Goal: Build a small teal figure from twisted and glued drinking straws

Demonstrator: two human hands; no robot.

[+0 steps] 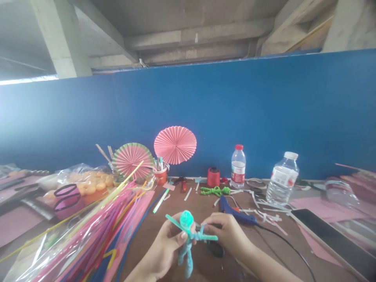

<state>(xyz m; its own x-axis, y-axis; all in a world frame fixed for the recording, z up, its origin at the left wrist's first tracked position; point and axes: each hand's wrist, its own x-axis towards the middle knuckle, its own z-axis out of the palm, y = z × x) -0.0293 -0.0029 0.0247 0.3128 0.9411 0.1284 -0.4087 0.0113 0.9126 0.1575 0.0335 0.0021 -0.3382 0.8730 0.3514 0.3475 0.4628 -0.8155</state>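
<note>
A small turquoise pipe-cleaner figure (186,256) is upright in front of me, with a round shiny head and two stick-like arms. Its legs are wrapped in fuzzy light blue. My left hand (172,239) grips it around the body, thumb at the front. My right hand (225,231) is closed in a pinch beside the figure's right-side arm, on a light blue pipe cleaner (203,228) coiled around that arm. Behind my right hand lies a blue glue gun (239,213) with a black cord. A dark round object (216,249) sits on the table below the hands, partly hidden.
Plastic-wrapped pipe cleaners (108,231) fill the left side. At the back stand pink paper fans (175,145), a cup of pens (160,177), a red spool (213,178) and water bottles (237,168). A green pipe-cleaner piece (216,190), paper scraps and a phone-like dark slab (331,243) lie rightward.
</note>
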